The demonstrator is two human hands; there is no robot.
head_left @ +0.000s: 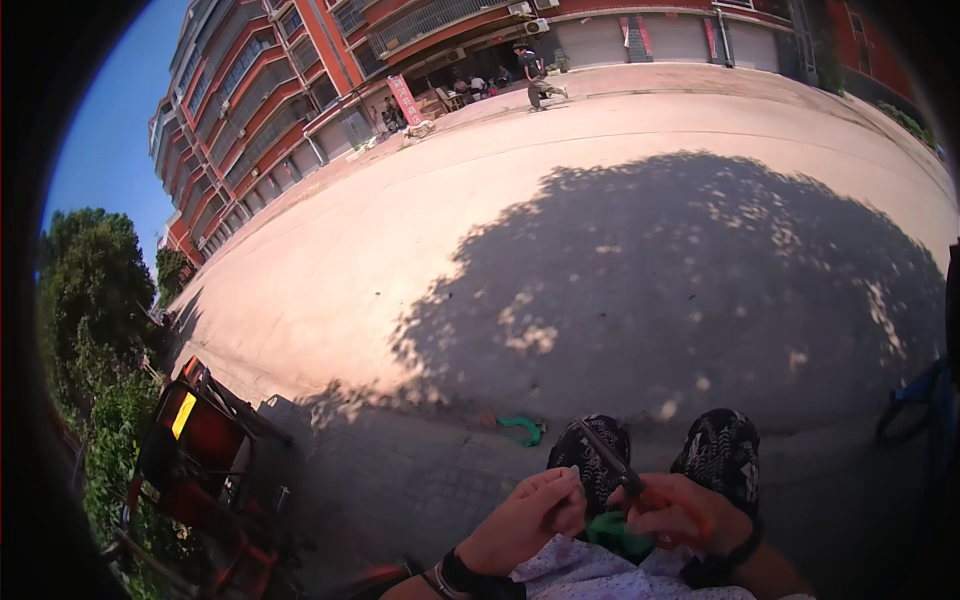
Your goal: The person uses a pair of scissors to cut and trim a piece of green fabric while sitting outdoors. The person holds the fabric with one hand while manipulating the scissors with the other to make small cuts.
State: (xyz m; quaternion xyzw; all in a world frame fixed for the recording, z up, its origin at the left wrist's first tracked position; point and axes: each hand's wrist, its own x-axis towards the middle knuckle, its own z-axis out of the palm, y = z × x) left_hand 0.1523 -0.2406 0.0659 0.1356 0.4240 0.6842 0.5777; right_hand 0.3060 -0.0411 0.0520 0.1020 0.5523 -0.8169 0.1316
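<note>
The right hand (675,512) had its grip clamped on a slim dark tool (606,455), near green material (618,537). Whether the left hand (532,505) held anything, I couldn't tell

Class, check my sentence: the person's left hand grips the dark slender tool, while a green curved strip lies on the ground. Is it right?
Not quite. The head view shows the right hand gripping the dark slender tool; the green curved strip does lie on the ground.
</note>
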